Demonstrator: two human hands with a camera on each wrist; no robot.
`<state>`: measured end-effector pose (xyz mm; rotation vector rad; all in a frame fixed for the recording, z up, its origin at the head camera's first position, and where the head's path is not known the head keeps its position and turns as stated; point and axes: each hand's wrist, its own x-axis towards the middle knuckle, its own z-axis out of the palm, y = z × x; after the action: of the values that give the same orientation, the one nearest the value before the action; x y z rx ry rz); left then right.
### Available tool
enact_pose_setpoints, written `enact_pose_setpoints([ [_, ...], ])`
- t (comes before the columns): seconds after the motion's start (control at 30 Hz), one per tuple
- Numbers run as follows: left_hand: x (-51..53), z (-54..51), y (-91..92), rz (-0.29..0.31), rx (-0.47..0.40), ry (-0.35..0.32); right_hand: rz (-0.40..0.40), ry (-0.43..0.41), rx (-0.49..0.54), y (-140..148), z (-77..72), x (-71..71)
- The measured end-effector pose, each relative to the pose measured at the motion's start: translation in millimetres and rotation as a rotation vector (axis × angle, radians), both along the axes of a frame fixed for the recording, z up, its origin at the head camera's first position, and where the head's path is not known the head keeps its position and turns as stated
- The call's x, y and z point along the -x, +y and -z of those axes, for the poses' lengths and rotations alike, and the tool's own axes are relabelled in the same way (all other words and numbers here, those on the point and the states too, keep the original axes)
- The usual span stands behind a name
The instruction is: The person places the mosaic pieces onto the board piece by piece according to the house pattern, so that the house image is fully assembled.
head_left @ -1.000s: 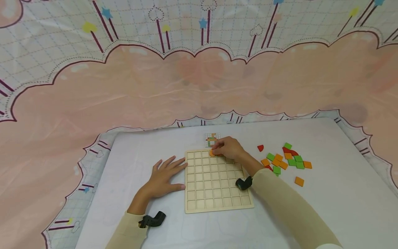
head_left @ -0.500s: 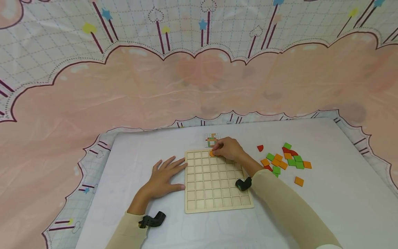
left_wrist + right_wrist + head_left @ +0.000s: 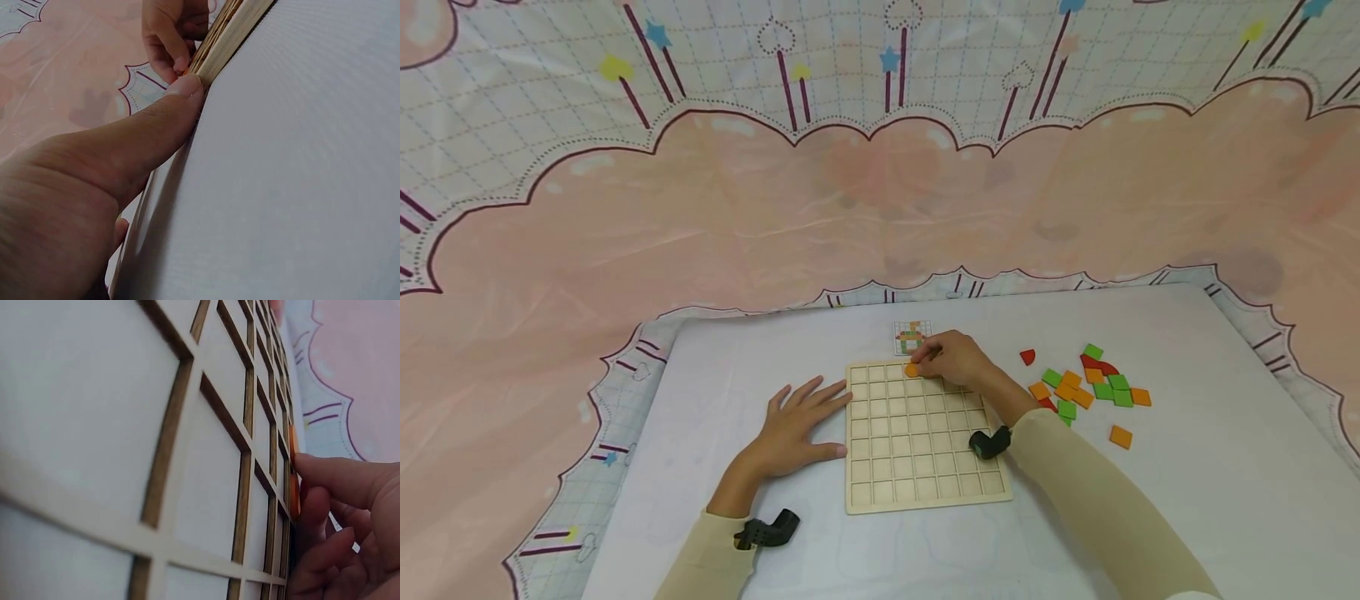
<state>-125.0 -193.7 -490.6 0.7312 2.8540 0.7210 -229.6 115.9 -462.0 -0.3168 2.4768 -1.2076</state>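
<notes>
A wooden grid board (image 3: 925,450) lies on the white table. My left hand (image 3: 797,433) lies spread at its left edge, and in the left wrist view the thumb (image 3: 156,125) touches the board's side. At the board's far edge my right hand (image 3: 958,358) has its thumb and forefinger about an orange tile (image 3: 295,495). Another orange tile (image 3: 292,439) sits beside the thumb. From the head, one rounded orange tile (image 3: 912,370) shows in the far row; the hand covers the cells beside it. A red sliver shows between the fingers, its shape hidden.
A small pattern card (image 3: 908,337) lies just beyond the board. To the right are several loose tiles: green tiles (image 3: 1103,391), orange tiles (image 3: 1122,437) and red pieces (image 3: 1027,357). A printed cloth (image 3: 880,208) hangs behind the white table (image 3: 760,350).
My right hand has shifted slightly at the far row, and more of the rounded orange tile shows beside the fingertips. The left hand has stayed in place.
</notes>
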Motion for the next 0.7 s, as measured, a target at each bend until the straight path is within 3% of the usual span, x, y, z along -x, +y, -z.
enact_pose_setpoints([
  [0.3,0.2,2.2,-1.0,-0.003,-0.001,-0.003,-0.016,-0.072,0.137,17,-4.3,-0.6],
  [0.7,0.0,4.3,-3.4,-0.004,0.034,-0.011,-0.086,-0.052,0.116,60,-25.9,-1.4],
])
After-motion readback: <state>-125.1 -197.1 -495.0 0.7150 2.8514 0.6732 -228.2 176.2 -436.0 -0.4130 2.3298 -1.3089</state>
